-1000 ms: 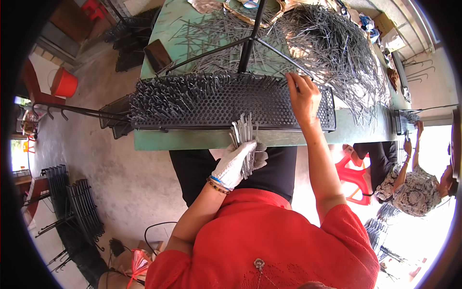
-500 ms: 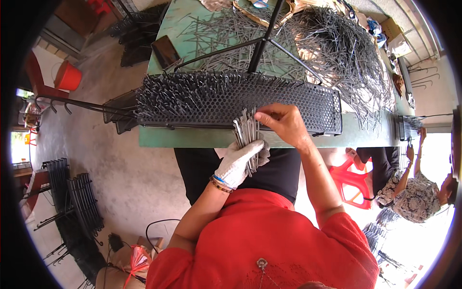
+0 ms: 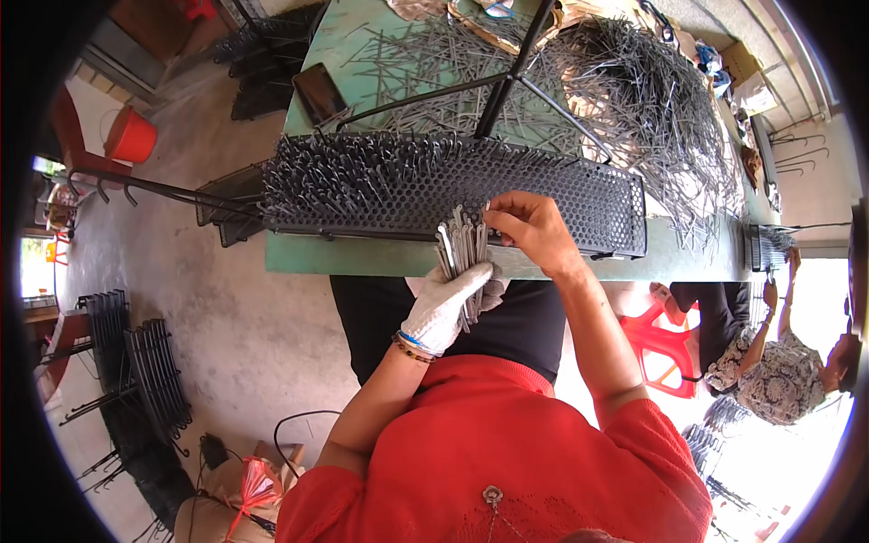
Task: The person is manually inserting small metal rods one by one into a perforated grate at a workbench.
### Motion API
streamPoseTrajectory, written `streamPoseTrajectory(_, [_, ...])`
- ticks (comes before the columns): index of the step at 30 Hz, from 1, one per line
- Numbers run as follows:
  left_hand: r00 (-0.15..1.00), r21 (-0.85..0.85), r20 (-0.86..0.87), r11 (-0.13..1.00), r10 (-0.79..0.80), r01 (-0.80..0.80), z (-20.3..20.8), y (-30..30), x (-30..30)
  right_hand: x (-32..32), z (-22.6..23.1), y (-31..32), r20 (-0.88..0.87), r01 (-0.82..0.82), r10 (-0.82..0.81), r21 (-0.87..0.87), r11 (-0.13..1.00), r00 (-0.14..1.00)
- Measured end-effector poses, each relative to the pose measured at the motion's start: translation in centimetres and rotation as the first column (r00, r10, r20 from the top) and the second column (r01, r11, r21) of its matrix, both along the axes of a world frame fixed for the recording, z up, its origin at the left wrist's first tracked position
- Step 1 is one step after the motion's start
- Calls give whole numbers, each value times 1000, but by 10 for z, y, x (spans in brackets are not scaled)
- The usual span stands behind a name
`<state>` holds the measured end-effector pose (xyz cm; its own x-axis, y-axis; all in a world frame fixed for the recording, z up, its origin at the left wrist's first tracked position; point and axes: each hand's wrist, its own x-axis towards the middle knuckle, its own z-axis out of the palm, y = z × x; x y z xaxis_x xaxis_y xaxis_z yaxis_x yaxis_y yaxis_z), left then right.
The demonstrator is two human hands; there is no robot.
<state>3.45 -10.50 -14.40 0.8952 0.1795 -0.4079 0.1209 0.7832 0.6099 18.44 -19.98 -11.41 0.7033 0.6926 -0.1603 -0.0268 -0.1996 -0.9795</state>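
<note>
My left hand (image 3: 442, 306), in a white work glove, is closed round a bundle of thin grey metal rods (image 3: 463, 242) with flattened, hooked tips. Just above and right of the bundle's top, my bare right hand (image 3: 538, 233) pinches one rod, of which only a small tip shows between thumb and forefinger. Right behind both hands lies a long black perforated metal rack (image 3: 570, 199). Its left half bristles with upright rods (image 3: 348, 185) standing in the holes, while the right half shows bare mesh.
Loose rods (image 3: 647, 86) are heaped across the green table (image 3: 353, 258) behind the rack. A black frame post (image 3: 496, 104) rises from the rack. A dark tray (image 3: 319, 94) sits at the far left. On the right, another person (image 3: 780, 385) handles a smaller rack (image 3: 768, 246).
The right fingers have lifted slightly away from the bundle, and a rod tip now shows in their pinch. The left hand keeps hold of the bundle. The view has shifted a little.
</note>
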Motion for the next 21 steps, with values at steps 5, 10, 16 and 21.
streamPoseTrajectory(5, [999,52,-47,999,-13,15,-4,1,0,0,6,-1,-46,3,-5,-52,999,999])
streamPoseTrajectory(10, [1000,31,-25,999,-9,10,-1,1,-1,4,5,-1,-20,29,-29,20,999,999])
streamPoseTrajectory(16, [998,22,-68,1000,-10,11,-9,4,-1,18,20,3,-49,157,-151,174,972,987])
streamPoseTrajectory(21, [997,29,-83,1000,-5,7,-11,3,-1,33,27,18,164,208,-285,373,904,944])
